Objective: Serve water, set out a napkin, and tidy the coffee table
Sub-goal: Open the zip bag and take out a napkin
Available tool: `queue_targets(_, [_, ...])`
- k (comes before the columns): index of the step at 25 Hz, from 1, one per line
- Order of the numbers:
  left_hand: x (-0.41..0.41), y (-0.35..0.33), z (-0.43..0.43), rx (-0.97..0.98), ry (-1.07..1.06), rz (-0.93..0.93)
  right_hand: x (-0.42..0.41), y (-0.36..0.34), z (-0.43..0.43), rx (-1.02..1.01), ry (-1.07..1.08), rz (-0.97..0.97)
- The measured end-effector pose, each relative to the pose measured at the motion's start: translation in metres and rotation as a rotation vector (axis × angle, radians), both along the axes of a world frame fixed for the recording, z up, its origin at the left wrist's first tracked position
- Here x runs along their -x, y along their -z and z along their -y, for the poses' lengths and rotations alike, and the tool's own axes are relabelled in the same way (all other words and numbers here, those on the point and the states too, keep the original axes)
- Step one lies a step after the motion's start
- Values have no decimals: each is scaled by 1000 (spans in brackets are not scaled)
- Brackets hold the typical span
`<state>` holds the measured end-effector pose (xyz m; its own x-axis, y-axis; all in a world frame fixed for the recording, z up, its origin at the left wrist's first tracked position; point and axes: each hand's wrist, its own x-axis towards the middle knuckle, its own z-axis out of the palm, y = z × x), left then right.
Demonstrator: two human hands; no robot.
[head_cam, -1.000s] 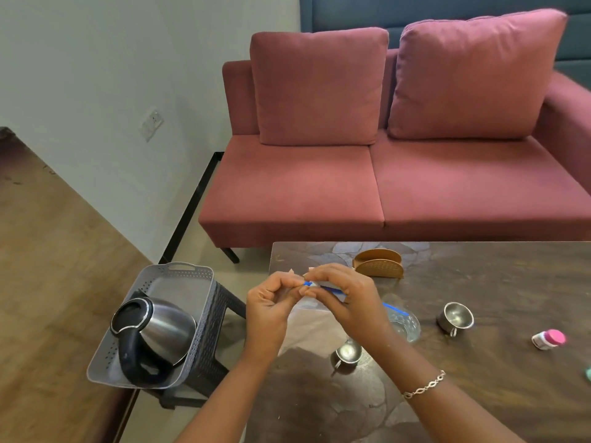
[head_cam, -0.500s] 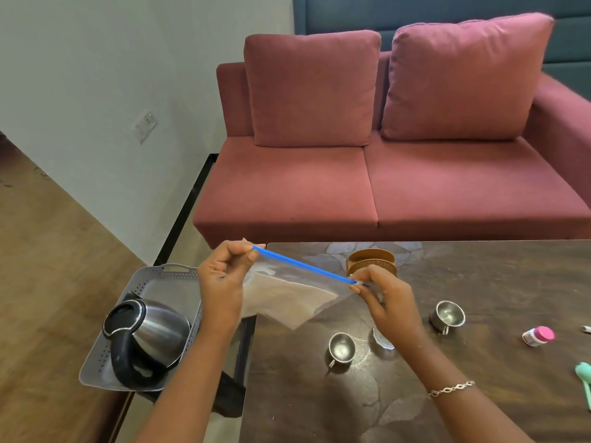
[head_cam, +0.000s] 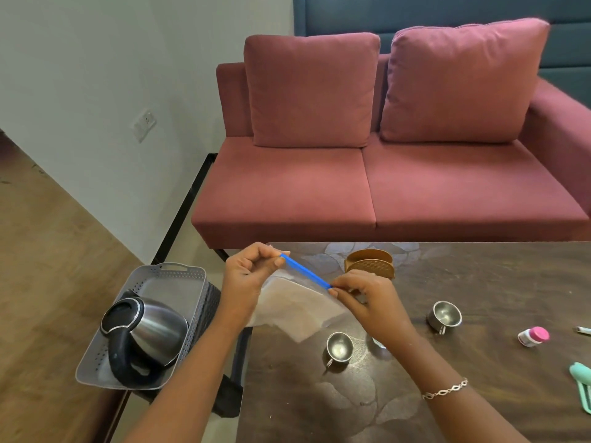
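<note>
zip bag [head_cam: 294, 311], clear with a blue seal strip [head_cam: 305, 271], is held in the air above the far left corner of the surface [head_cam: 479, 282]. the left grip [head_cam: 248, 276] pinches the higher end of the strip, about over the left edge of the surface. the right grip [head_cam: 364, 298] pinches the lower end, further in over the surface. the strip runs straight and slanted between them. the bag hangs under it with something pale and flat inside; whether its lower corner touches the surface, i cannot tell.

just behind the right grip stands a brown napkin holder [head_cam: 369, 263], close to the far edge. one steel cup [head_cam: 339, 346] stands near the bag's lower corner, a second cup [head_cam: 444, 316] to the right of the right grip. a pink-capped bottle [head_cam: 533, 336] and a green spoon [head_cam: 582, 382] lie at the right border of the view. the widest open stretch of the surface lies behind the second cup, toward the sofa [head_cam: 383, 193].

left of the surface, a grey tray [head_cam: 179, 279] on a dark stool holds a tilted steel kettle [head_cam: 147, 334]; the gap to the surface edge is narrow.
</note>
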<state>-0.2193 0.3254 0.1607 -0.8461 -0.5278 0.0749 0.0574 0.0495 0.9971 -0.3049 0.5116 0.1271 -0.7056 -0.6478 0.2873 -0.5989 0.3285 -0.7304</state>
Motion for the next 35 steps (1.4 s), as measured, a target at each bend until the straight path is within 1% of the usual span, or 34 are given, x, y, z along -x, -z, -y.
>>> queue_targets(1, [2, -1, -3, 22, -46, 17, -2, 0, 3, 16, 14, 62])
queue_targets(3, [4, 0, -8, 66, -251, 58, -5, 4, 9, 28, 92, 186])
queue_targets(4, [4, 3, -13, 44, -371, 82, -6, 6, 11, 28, 141, 219])
queue_targets(5, [3, 6, -22, -31, -445, 111, -8, 7, 13, 23, 183, 234])
queue_targets(6, [1, 11, -32, -143, -452, 149, -10, 7, 16, 16, 210, 232])
queue_targets(9, [-6, 24, -64, -453, -313, 309, -19, 5, 23, 8, 194, 211])
queue_targets(10, [-7, 26, -68, -513, -293, 335, -22, 5, 24, 0, 175, 204])
queue_targets(12, [-6, 29, -69, -571, -291, 331, -27, 6, 26, -25, 150, 183])
queue_targets(15, [-6, 29, -66, -611, -300, 311, -33, 9, 26, -42, 126, 200])
queue_targets(21, [-10, 35, -67, -654, -308, 315, -34, 5, 23, -33, 113, 329])
queue_targets(24, [-12, 37, -69, -650, -311, 320, -33, 4, 23, -62, 113, 364])
queue_targets(30, [-13, 39, -71, -618, -334, 336, -34, -1, 23, -99, 102, 385])
queue_targets(35, [-12, 40, -71, -603, -352, 326, -36, -2, 28, -122, 129, 351])
